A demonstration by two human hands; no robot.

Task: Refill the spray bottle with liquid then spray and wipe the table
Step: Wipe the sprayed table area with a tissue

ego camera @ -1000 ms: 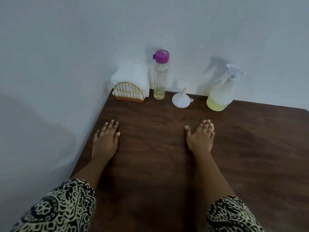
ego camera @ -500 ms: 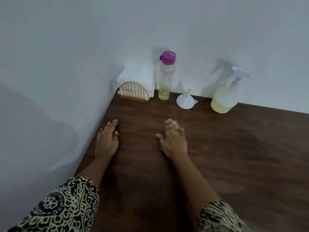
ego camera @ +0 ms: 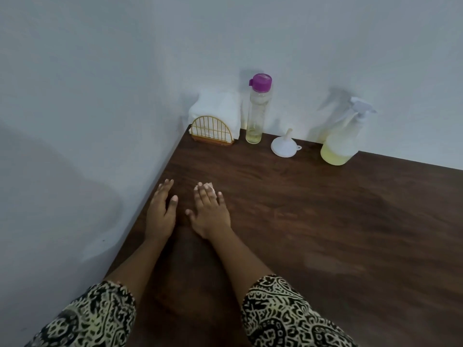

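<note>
The clear spray bottle (ego camera: 341, 142), holding a little yellow liquid, stands at the back of the dark wooden table (ego camera: 325, 221) by the wall. Left of it lies a white funnel (ego camera: 285, 146), mouth down. A tall bottle with a purple cap (ego camera: 257, 113) stands further left, a little pale liquid at its bottom. My left hand (ego camera: 161, 211) lies flat near the table's left edge. My right hand (ego camera: 210, 214) lies flat just beside it, fingers straight, pressing a small white tissue (ego camera: 210, 186) that shows only past the fingertips.
A gold wire napkin holder (ego camera: 212, 132) with white tissues (ego camera: 218, 108) sits in the table's back left corner. White walls close in the table at the back and left. A faint wet smear (ego camera: 333, 261) shows on the wood at the right.
My right hand has slid left across the table from the middle to right beside my left hand. The left hand has stayed in place.
</note>
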